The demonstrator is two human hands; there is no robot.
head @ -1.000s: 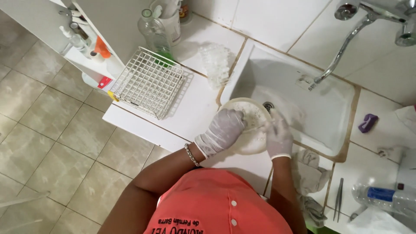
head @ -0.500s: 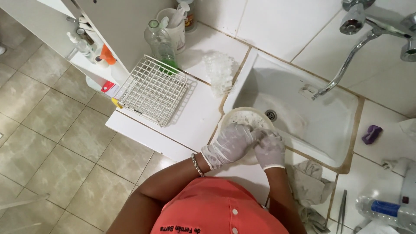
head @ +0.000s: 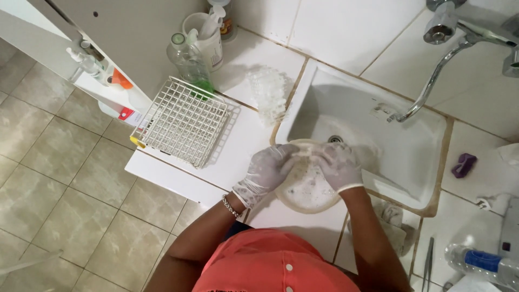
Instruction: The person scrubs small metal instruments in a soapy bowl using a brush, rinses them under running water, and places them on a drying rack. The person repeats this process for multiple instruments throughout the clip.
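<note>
red-white label [head: 126, 114], maybe carton, under left shelf; blue-labelled bottle [head: 486, 263] lower right

Glossy white ceramic sink [head: 416, 162], polished chrome tap [head: 432, 81], white coated wire rack [head: 184, 121], thin translucent gloves, soapy matt plate [head: 305, 189].

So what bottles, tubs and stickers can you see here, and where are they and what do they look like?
Clear bottle: on the counter behind the wire rack, green liquid at the bottom.
White tub: beside that bottle, round, with a pale label.
Clear bottle: lying at the bottom right, blue label band.
Red and white sticker: on the white shelf edge left of the rack.
No screens or signs.
</note>
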